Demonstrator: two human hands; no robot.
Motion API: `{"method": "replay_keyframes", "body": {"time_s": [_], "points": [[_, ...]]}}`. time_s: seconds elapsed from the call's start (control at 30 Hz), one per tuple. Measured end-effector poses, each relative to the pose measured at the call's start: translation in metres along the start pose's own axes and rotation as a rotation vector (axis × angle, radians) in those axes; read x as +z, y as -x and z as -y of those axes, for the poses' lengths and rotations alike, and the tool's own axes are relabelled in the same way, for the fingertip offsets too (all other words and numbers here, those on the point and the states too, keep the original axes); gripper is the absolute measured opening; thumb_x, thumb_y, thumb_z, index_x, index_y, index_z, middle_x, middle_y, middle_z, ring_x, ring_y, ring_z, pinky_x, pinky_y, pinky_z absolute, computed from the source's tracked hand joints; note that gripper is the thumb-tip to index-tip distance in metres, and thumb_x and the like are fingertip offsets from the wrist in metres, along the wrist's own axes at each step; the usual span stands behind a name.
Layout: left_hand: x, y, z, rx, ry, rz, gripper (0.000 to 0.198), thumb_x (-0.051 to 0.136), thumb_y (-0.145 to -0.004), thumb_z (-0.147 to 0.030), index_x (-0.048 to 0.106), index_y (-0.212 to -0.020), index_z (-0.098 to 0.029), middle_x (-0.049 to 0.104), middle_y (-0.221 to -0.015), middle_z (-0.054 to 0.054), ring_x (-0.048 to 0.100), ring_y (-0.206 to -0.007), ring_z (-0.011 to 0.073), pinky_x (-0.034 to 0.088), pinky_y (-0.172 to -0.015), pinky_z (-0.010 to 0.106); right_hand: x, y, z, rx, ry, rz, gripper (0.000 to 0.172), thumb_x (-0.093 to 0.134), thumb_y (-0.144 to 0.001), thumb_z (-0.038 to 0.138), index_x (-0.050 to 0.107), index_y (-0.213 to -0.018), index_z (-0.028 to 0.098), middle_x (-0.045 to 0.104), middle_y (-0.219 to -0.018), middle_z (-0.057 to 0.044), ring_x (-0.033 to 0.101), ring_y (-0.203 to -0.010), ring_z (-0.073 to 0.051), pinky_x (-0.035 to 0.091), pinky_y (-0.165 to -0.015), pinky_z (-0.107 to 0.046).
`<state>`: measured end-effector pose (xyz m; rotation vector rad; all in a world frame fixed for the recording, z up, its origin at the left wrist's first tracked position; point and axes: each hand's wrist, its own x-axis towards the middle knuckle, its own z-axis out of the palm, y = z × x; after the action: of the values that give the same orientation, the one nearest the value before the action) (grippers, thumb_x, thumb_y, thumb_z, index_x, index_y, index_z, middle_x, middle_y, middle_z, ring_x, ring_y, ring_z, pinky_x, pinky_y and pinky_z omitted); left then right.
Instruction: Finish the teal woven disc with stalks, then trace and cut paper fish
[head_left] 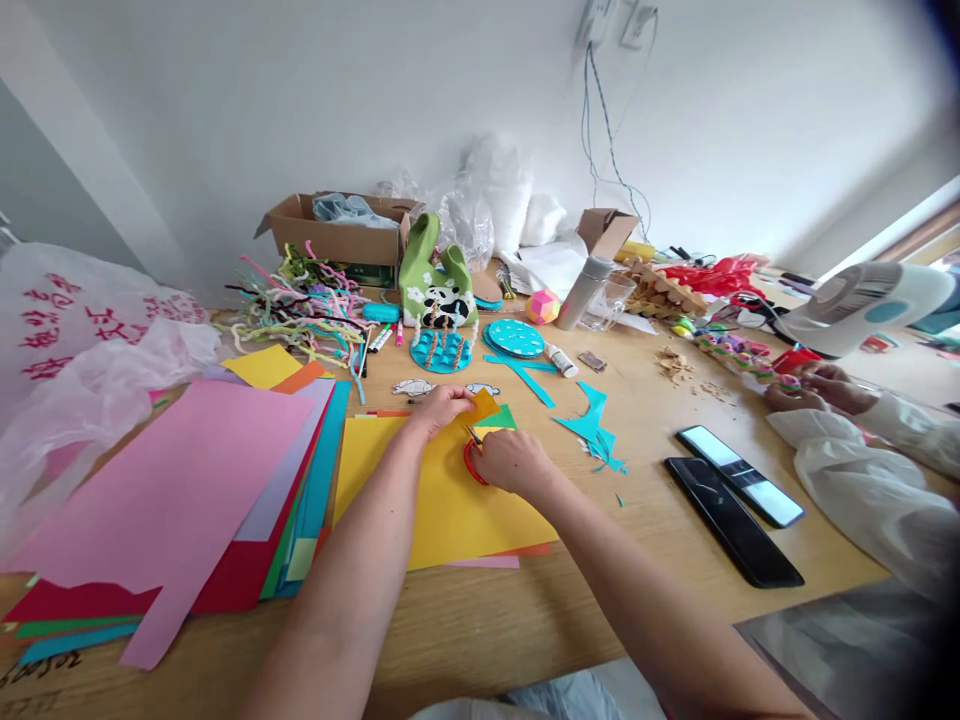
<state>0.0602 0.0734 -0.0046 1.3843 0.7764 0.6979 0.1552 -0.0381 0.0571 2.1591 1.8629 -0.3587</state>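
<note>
A small piece of orange-yellow paper (486, 404) is pinched in the fingers of my left hand (442, 408). My right hand (513, 461) is closed on scissors (472, 462) with red handles, their blades pointing up and left, close to the paper. Both hands are above a large yellow sheet (397, 490). A green paper piece (501, 416) shows just behind my right hand. Behind my left hand lie white paper cutouts with black outlines (412, 387). How far the blades have entered the paper cannot be made out.
Coloured sheets (195, 450) are stacked at left, beside a plastic bag (90, 320). Blue scraps (592, 425) and two phones (735, 520) lie at right. Behind stand a blue disc with twisted posts (441, 350) and a panda bag (439, 270). Another person's hands (817, 388) work near a fan (862, 300).
</note>
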Motion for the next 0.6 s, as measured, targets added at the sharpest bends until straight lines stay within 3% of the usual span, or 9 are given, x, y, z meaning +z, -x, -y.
{"method": "replay_keyframes", "body": {"time_s": [0.6], "points": [[0.001, -0.007, 0.007, 0.008, -0.001, -0.002, 0.013, 0.061, -0.062, -0.018, 0.069, -0.071, -0.014, 0.067, -0.069, -0.001, 0.058, -0.071, 0.0153, 0.044, -0.078, 0.030, 0.015, -0.010, 0.000, 0.028, -0.005, -0.048, 0.053, 0.025, -0.094, 0.041, 0.070, -0.096, 0.012, 0.071, -0.099, -0.020, 0.068, -0.093, -0.030, 0.050, -0.074, -0.036]]}}
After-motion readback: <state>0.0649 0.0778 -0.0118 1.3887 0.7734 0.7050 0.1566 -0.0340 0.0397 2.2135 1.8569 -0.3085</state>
